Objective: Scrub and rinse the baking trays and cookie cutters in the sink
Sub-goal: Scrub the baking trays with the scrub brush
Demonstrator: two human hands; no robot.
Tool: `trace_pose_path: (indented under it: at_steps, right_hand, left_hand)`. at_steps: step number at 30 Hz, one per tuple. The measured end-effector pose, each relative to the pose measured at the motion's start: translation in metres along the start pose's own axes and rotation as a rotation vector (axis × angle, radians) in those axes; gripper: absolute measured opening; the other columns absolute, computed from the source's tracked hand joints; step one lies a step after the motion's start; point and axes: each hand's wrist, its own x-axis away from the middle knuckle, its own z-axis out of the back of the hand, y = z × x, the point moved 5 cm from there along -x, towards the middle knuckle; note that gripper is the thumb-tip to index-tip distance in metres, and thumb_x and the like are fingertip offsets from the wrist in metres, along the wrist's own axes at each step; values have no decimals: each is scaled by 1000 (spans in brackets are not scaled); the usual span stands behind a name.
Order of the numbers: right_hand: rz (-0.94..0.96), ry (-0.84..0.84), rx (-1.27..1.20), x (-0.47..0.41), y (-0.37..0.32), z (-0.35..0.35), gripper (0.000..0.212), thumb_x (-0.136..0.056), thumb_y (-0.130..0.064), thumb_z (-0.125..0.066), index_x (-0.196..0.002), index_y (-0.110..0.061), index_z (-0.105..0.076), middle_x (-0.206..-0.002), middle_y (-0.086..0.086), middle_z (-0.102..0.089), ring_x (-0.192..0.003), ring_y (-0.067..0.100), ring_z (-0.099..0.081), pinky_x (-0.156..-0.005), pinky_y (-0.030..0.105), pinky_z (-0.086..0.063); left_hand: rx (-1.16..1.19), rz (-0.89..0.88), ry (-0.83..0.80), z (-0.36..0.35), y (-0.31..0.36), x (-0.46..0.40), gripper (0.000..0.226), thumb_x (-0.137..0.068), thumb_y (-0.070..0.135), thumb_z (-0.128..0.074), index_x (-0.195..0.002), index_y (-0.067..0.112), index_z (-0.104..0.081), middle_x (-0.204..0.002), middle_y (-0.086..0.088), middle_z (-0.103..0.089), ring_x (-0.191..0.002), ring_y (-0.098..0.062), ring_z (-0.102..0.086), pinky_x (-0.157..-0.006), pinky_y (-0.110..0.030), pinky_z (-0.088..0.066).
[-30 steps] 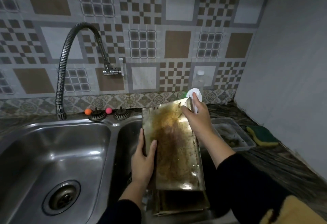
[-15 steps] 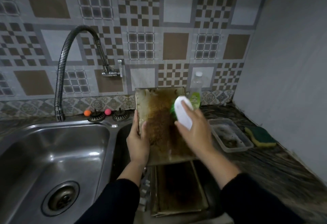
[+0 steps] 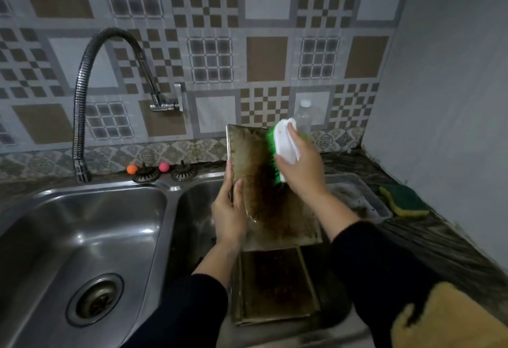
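Note:
A greasy, brown-stained baking tray (image 3: pixel 255 171) stands tilted up over the right sink basin (image 3: pixel 198 210). My left hand (image 3: pixel 229 215) grips its left edge, thumb on the dirty face. My right hand (image 3: pixel 301 163) holds a white scrub brush (image 3: pixel 286 144) with green bristles pressed against the tray's upper right part. More dirty trays (image 3: pixel 272 287) lie stacked in the basin below. No cookie cutters are visible.
The left basin (image 3: pixel 82 237) with its drain lies under a flexible tap (image 3: pixel 82 95). Two sink strainers (image 3: pixel 184 173) and small orange and pink balls sit on the rim. A clear plastic tub (image 3: pixel 360 199), green-yellow sponge (image 3: pixel 404 199) and soap bottle (image 3: pixel 302 117) are on the right counter.
My left hand has raised the tray from lying low over the basin to steeply upright. The brush in my right hand moved from the tray's top edge onto its face.

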Motion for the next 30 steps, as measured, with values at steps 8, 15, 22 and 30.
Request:
trace_pose_path:
  at_steps: [8, 15, 22, 30]
  right_hand:
    - [111, -119, -125, 123, -2, -31, 75, -84, -19, -68, -142, -43, -27, -130, -17, -42, -116, -8, -36, -97, 3, -27]
    - [124, -92, -28, 25, -41, -16, 67, -89, -22, -62, -148, -31, -30, -133, 2, -49, -122, 17, -48, -95, 19, -37]
    - [115, -258, -159, 129, -8, -32, 76, -85, -24, -67, -147, -37, -25, -133, -6, -50, -120, 4, -46, -99, 13, -36]
    - [2, -187, -93, 39, -51, -23, 79, -86, -55, -57, -150, -39, -13, -143, 13, -33, -124, 30, -45, -94, 32, -41]
  left_hand:
    - [-58, 4, 29, 14, -4, 2, 44, -101, 19, -46, -142, 34, -39, -126, 34, -49, -114, 22, -46, -95, -3, -37]
    - [-67, -14, -35, -15, 5, 26, 44, -103, 17, -41, -142, 36, -37, -143, 17, -46, -129, 10, -41, -112, -23, -34]
    - [-335, -36, 223, 34, 18, 4, 46, -101, 23, -43, -144, 41, -36, -121, 17, -56, -96, 20, -52, -74, 0, -37]
    - [-830, -249, 143, 23, 38, 35, 55, -100, 34, -41, -142, 59, -16, -100, 5, -61, -85, -13, -62, -59, -32, -48]
